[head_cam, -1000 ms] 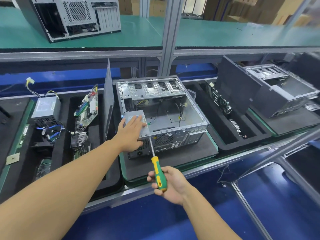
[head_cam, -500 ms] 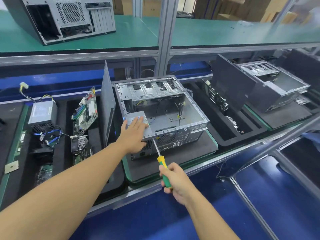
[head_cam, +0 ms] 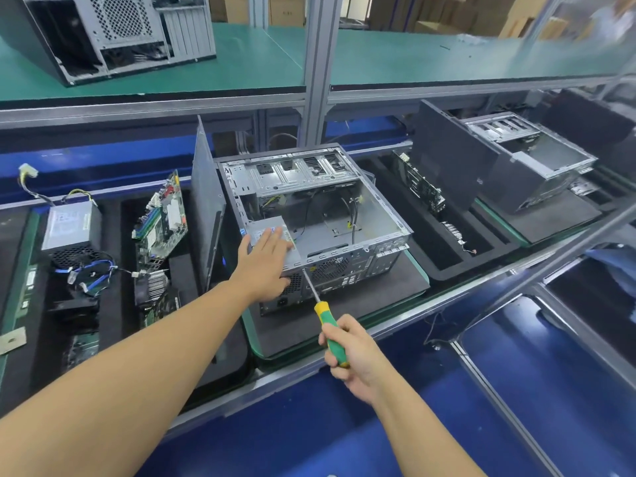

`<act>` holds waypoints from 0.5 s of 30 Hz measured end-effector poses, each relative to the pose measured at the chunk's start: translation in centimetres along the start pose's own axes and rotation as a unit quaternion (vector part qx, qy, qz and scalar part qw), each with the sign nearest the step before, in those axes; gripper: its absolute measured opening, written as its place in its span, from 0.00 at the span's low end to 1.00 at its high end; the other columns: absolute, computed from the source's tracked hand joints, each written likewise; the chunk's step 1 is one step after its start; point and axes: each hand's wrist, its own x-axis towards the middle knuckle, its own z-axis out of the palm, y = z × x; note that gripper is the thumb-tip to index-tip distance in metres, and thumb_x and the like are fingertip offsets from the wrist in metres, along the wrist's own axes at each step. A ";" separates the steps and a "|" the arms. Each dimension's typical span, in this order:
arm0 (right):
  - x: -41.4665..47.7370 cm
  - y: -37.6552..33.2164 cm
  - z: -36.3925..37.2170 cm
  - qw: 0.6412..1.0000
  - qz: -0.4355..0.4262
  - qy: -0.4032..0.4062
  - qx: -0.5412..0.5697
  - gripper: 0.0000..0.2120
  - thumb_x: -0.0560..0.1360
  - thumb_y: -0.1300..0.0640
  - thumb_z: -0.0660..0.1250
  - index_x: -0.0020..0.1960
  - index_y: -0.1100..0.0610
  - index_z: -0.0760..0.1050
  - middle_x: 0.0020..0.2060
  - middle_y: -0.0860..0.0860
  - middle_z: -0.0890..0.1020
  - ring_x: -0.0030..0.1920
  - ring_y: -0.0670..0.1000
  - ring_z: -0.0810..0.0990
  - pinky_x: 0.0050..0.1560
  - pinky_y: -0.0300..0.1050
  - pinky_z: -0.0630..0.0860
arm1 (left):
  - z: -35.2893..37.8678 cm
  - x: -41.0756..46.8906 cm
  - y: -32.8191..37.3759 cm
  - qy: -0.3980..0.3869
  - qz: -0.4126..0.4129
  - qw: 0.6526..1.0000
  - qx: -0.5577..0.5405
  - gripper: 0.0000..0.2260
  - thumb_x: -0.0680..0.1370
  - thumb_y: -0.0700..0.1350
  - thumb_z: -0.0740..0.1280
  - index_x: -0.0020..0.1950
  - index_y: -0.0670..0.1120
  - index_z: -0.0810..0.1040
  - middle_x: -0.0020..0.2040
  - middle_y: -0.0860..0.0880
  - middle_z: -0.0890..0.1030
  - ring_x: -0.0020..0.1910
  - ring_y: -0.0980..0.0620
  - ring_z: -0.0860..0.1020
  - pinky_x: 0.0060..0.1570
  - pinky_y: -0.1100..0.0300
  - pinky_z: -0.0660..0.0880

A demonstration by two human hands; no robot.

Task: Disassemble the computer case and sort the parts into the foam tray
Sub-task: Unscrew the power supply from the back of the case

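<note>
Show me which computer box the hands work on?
The open grey metal computer case in the middle: the left hand rests on its silver box, the right hand aims a green-and-yellow screwdriver at its back.

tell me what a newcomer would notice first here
The open computer case in the middle of the view draws the eye, with the left hand flat on the power supply in its near left corner. Just in front, the right hand grips a green and yellow screwdriver whose tip meets the case's rear panel. To the left, a foam tray holds a loose power unit and a motherboard on edge.
</note>
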 end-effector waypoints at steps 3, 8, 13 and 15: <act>-0.4 0.7 1.1 0.931 -0.153 0.136 -0.303 0.17 0.75 0.52 0.69 0.38 0.47 0.60 0.31 0.45 0.69 0.27 0.44 0.64 0.24 0.35 0.61 | -0.1 0.0 0.1 0.005 0.000 1.000 -0.002 0.33 0.77 0.54 0.68 0.78 0.50 0.58 0.82 0.47 0.44 0.81 0.49 0.42 0.76 0.41 0.37; -0.4 -0.5 1.7 0.995 -0.001 0.079 -0.059 0.20 0.73 0.41 0.67 0.52 0.58 0.71 0.37 0.53 0.76 0.28 0.48 0.68 0.22 0.40 0.60 | -0.2 -0.2 0.2 0.007 0.002 1.000 0.000 0.33 0.77 0.53 0.67 0.78 0.49 0.57 0.82 0.47 0.45 0.81 0.48 0.42 0.76 0.41 0.37; -0.8 -1.3 0.3 0.981 0.129 -0.084 0.122 0.22 0.79 0.52 0.56 0.56 0.71 0.77 0.45 0.64 0.81 0.32 0.52 0.72 0.26 0.42 0.68 | -0.2 -0.4 0.3 0.016 0.007 1.000 0.009 0.31 0.77 0.51 0.66 0.77 0.49 0.58 0.82 0.47 0.45 0.81 0.47 0.43 0.76 0.39 0.39; -0.9 -1.0 0.2 0.982 0.102 -0.092 0.126 0.16 0.79 0.54 0.59 0.52 0.67 0.77 0.44 0.62 0.81 0.32 0.52 0.72 0.25 0.41 0.68 | -0.2 -0.4 0.2 0.016 0.011 1.000 0.011 0.31 0.77 0.51 0.66 0.77 0.49 0.58 0.82 0.46 0.45 0.81 0.47 0.43 0.76 0.39 0.39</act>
